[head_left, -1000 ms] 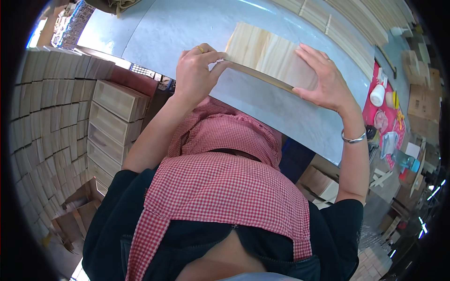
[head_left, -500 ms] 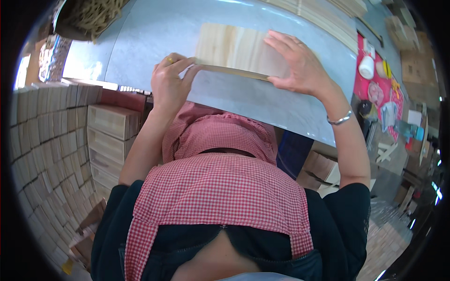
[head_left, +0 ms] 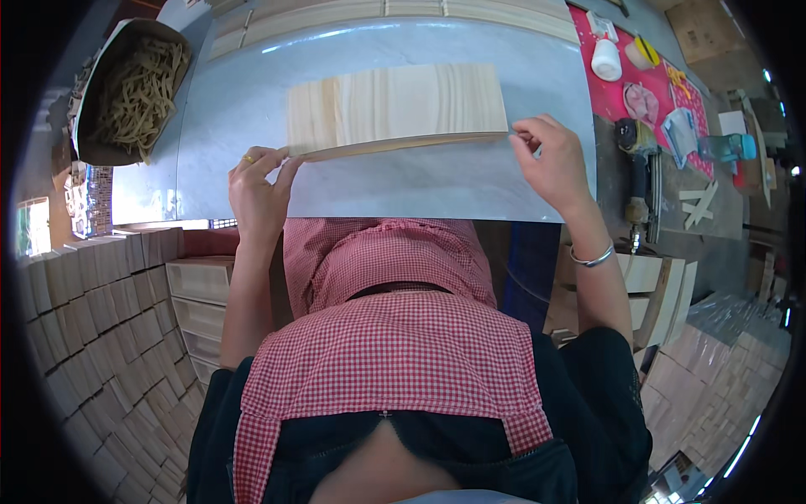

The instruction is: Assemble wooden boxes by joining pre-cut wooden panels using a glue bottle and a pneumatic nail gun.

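A long, pale wooden panel point(head_left: 399, 105) with striped grain lies crosswise in front of me, its thin near edge showing. My left hand point(head_left: 259, 189) pinches the panel's near left corner between thumb and fingers. By the near right corner, my right hand point(head_left: 550, 164) has its fingers loosely bent and the thumb apart, with nothing seen between them. Whether a right fingertip touches that corner I cannot tell. Beneath the panel is a grey-white, marble-look tabletop point(head_left: 403, 185).
A box of tan strips point(head_left: 138, 101) stands at the far left. Wooden boards point(head_left: 336, 27) line the table's back. On the right are a white bottle point(head_left: 606, 60), yellow tape point(head_left: 645, 50) and a power tool point(head_left: 638, 181). Wooden blocks point(head_left: 101, 311) are stacked at lower left.
My right hand has come off the panel's top to beside its right end. The panel now shows whole and lies further left in view, with my left hand still at its corner.
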{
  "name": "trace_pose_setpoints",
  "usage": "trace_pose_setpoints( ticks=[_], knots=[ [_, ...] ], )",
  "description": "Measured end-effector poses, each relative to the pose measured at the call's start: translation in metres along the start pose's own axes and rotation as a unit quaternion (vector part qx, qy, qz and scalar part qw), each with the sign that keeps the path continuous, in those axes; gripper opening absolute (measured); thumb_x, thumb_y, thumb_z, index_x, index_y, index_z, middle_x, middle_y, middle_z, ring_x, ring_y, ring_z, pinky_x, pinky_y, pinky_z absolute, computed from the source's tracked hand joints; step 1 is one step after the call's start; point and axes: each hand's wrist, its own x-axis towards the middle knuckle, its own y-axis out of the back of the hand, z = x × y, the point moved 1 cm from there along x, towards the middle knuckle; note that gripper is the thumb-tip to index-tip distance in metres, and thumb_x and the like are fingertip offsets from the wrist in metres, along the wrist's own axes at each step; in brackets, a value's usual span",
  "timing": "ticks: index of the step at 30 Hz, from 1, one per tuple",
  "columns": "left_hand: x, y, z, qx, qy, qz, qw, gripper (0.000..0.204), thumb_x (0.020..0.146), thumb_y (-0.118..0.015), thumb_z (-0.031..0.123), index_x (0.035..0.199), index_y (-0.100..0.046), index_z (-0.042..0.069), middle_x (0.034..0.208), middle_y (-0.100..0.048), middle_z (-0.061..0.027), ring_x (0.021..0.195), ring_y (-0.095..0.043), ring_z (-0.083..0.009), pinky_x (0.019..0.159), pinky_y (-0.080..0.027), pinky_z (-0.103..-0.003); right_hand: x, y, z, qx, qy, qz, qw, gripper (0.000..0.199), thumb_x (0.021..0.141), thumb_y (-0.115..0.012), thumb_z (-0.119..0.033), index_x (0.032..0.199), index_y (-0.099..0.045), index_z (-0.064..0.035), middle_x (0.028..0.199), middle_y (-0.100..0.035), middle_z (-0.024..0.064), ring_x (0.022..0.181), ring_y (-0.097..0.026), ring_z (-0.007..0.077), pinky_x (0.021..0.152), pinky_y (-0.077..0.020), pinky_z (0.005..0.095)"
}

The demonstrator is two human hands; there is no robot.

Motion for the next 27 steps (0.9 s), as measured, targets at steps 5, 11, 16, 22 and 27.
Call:
trace_pose_setpoints(
  ticks=[5,11,16,22,27],
  knots=[
    [0.001,0.001,0.001,0.026,0.007,-0.016,1.000,0.020,0.083,-0.081,0.016,0.093,-0.078,-0.001,0.088,-0.070,-0.0046,0.077,-0.061,-0.0175,0.085,-0.045,-0.031,0.002,-0.009,-0.003,-0.038,0.021,-0.010,0.999,0.005,0.082,-0.067,0.003,0.087,-0.067,0.0005,0.077,-0.062,0.0051,0.061,-0.054,0.0158,0.058,-0.0444,0.0274],
    [0.002,0.002,0.003,0.050,0.015,-0.031,0.998,0.020,0.083,-0.081,0.016,0.093,-0.078,0.000,0.088,-0.069,-0.0045,0.076,-0.060,-0.0174,0.086,-0.045,-0.031,0.003,-0.006,0.009,0.013,0.053,-0.033,0.998,0.003,0.084,-0.066,0.001,0.087,-0.065,0.0009,0.076,-0.063,0.0053,0.058,-0.053,0.0158,0.058,-0.0445,0.0273],
    [0.001,0.001,-0.001,0.058,-0.003,-0.024,0.998,0.019,0.083,-0.080,0.016,0.093,-0.078,0.000,0.087,-0.068,-0.0043,0.076,-0.060,-0.0174,0.086,-0.045,-0.031,0.015,-0.002,0.024,0.327,-0.200,-0.121,0.916,0.005,0.086,-0.064,-0.001,0.090,-0.064,0.0014,0.075,-0.064,0.0064,0.060,-0.054,0.0154,0.058,-0.0446,0.0278],
    [0.002,0.001,0.002,0.074,-0.015,-0.029,0.997,0.020,0.083,-0.081,0.016,0.094,-0.078,0.000,0.087,-0.068,-0.0045,0.076,-0.060,-0.0172,0.086,-0.045,-0.032,0.034,-0.020,0.042,0.314,-0.182,-0.204,0.909,0.005,0.085,-0.063,-0.003,0.088,-0.064,0.0012,0.080,-0.070,0.0085,0.057,-0.057,0.0213,0.057,-0.0492,0.0326],
    [0.003,0.002,0.004,0.078,-0.003,-0.028,0.997,0.019,0.082,-0.080,0.015,0.095,-0.078,0.000,0.087,-0.068,-0.0048,0.076,-0.060,-0.0172,0.086,-0.044,-0.032,0.045,-0.020,0.033,-0.119,0.006,-0.232,0.965,0.011,0.087,-0.061,-0.007,0.089,-0.066,0.0026,0.081,-0.071,0.0101,0.060,-0.059,0.0224,0.059,-0.0503,0.0335]
  ],
)
